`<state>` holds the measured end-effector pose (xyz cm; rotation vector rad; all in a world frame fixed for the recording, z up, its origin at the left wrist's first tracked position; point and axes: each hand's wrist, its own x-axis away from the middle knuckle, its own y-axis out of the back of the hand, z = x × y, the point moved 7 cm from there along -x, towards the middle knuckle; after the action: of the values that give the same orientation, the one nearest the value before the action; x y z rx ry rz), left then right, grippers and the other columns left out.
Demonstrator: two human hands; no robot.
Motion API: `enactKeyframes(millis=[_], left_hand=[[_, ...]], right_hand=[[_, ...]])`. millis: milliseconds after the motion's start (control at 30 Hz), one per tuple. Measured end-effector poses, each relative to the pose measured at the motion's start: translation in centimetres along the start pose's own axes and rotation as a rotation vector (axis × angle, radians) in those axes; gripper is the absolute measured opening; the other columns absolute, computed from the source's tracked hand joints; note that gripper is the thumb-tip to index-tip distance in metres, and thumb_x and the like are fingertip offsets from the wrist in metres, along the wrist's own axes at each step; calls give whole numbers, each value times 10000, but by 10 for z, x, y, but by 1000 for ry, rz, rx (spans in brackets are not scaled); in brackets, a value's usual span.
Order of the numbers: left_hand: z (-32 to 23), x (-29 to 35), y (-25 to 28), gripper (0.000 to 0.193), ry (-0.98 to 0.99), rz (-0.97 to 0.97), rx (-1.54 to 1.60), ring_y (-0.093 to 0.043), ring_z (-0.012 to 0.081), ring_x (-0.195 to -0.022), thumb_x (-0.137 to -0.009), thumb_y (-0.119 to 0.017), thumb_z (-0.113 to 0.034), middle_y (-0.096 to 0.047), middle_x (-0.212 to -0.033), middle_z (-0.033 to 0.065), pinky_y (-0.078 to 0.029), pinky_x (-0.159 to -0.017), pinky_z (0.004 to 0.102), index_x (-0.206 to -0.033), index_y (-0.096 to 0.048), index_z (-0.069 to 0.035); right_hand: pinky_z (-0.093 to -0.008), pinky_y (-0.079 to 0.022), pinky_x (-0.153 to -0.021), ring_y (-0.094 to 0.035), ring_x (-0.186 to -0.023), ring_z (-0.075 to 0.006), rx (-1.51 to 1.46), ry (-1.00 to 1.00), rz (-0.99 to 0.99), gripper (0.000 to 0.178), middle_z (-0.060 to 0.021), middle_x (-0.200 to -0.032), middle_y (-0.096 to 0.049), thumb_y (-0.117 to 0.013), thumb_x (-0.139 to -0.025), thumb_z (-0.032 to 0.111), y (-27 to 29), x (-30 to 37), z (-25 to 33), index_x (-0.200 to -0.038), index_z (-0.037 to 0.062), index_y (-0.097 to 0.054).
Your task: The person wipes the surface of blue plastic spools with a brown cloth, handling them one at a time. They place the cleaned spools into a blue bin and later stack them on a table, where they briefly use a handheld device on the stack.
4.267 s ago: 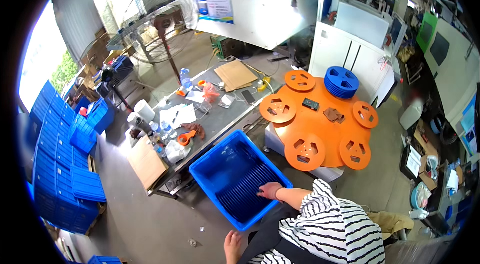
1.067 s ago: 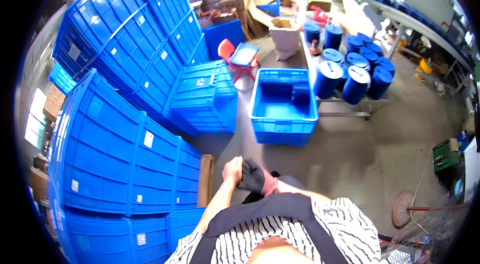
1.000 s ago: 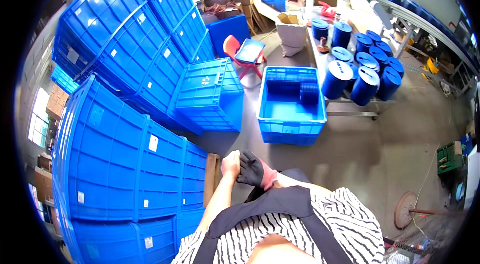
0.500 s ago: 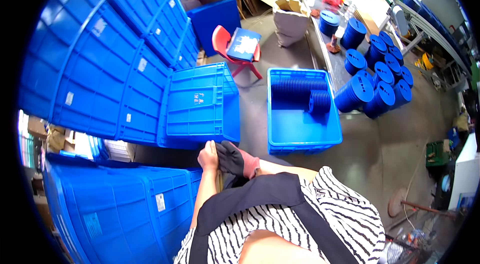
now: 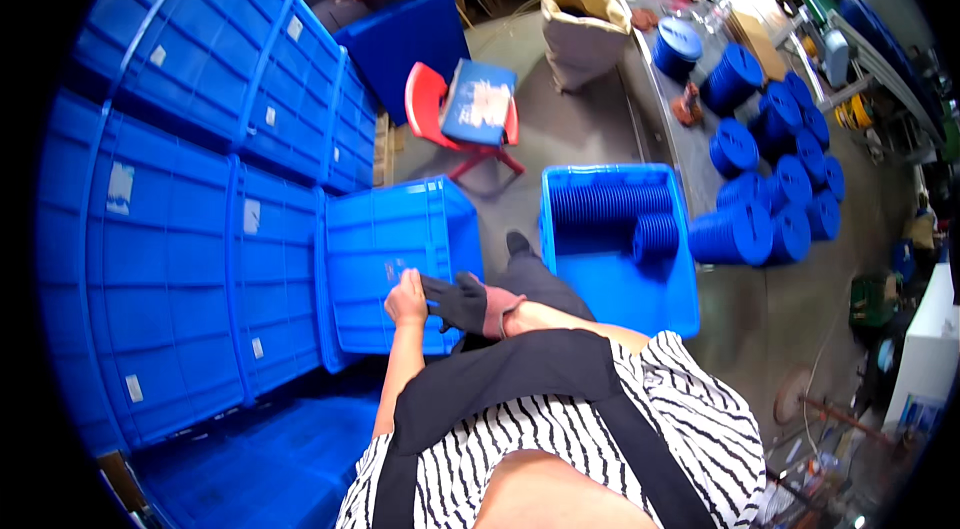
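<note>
My left hand (image 5: 406, 299) is bare and closed, pinching the fingertip end of a glove (image 5: 462, 303) worn on my right hand. That glove is dark grey over the fingers with a pinkish-red cuff. Inside it my right hand (image 5: 490, 311) has its fingers stretched out toward the left one, and nothing shows in its grasp. Both hands are in front of my body, over the near edge of a blue plastic crate (image 5: 385, 239). To the right stands an open blue crate (image 5: 625, 284) holding a row of ribbed blue discs (image 5: 612, 203) and a shorter stack (image 5: 655, 237).
Tall stacks of blue crates (image 5: 180, 259) wall off the left. A red chair (image 5: 428, 101) bears a worn blue box (image 5: 480, 101). Beyond it is an open sack (image 5: 585, 34). On the right, a metal table (image 5: 690, 144) carries several blue disc stacks (image 5: 735, 234).
The view has turned and moved forward along the crates. My left hand has shifted slightly away from the right, with the glove's fingers stretched between them. A dark-clad leg and shoe now show.
</note>
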<state>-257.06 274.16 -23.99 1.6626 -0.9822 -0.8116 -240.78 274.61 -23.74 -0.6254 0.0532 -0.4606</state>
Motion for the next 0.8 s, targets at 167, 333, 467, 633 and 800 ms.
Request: enactKeyframes(millis=[167, 333, 467, 633, 800], left_hand=[[-10, -84, -17, 335, 102, 108, -82, -648, 410, -712, -985, -420, -386, -657, -734, 201, -479, -598, 535, -879, -614, -135], [221, -71, 63, 402, 644, -387, 87, -577, 358, -680, -978, -441, -323, -641, -806, 235, -445, -628, 493, -868, -619, 20], [227, -110, 133, 453, 885, -349, 431, -539, 245, -622, -1000, -446, -391, -583, -713, 136, -437, -574, 412, -841, -571, 14], [-15, -251, 78, 263, 709, -57, 1129, -525, 129, -687, -968, -499, -319, -561, -808, 10, -431, -564, 294, -895, -591, -83], [-242, -268, 55, 259, -81, 656, 1472, -550, 93, -848, -982, -546, -336, -581, -906, 13, -463, -736, 257, -971, -588, -80]], right_hand=[[-441, -329, -1095, -401, -1336, -285, -482, -308, -162, 512, -117, -1477, -401, -490, -984, 331, 73, -11, 50, -1410, 65, -389], [-566, -288, -1108, -274, -1423, -315, -642, -308, -218, 609, -111, -1548, -286, -436, -991, 469, 161, 15, 219, -1514, 213, -258], [-551, -303, -1066, -171, -1459, -275, 55, -531, -693, 672, -69, -1564, -257, -490, -942, 513, 241, 21, 260, -1508, 224, -273], [-480, -356, -1044, -275, -1410, -317, 402, -356, -489, 866, -137, -1573, -206, -662, -845, 512, 214, -64, 267, -1531, 230, -215], [-311, -500, -868, -432, -1299, -212, 291, 185, -618, 813, -120, -1521, -320, -752, -825, 228, 224, -92, 296, -1494, 141, -300]])
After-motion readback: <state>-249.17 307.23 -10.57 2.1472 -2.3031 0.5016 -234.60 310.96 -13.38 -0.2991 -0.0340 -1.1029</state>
